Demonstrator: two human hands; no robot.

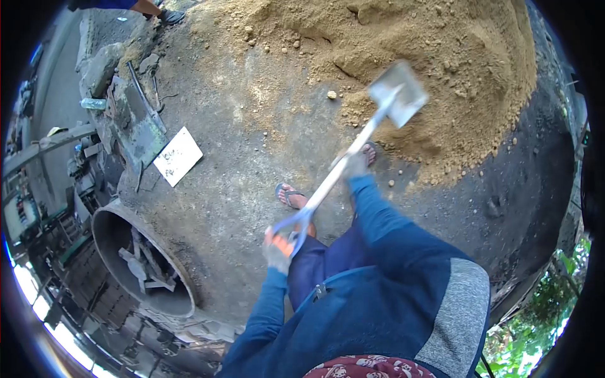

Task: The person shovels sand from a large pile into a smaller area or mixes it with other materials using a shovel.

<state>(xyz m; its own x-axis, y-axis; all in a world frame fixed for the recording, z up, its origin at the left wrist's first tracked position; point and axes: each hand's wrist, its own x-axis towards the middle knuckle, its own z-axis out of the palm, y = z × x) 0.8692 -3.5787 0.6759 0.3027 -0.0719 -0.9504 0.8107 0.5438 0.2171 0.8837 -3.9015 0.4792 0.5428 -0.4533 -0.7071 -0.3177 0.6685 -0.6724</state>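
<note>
A shovel (329, 183) with a pale shaft and a blue D-shaped handle slants from my lap up to the right. Around the D-handle my left hand (278, 249), in a grey glove with bare fingertips, is closed. My right hand (355, 165), also gloved, grips the shaft nearer the blade. The metal blade, slightly blurred, is over the lower left edge of a large heap of brown soil (466, 82). No heaped load shows on the blade. My sandaled feet stand either side of the shaft.
A white sign (178, 157) with writing lies on the ground at the left, beside a rusty metal sheet (142, 129) and tools. Below it is a large round container (189, 277) with wood pieces inside. Another person's foot (171, 17) shows at the top left. Small clods lie scattered around.
</note>
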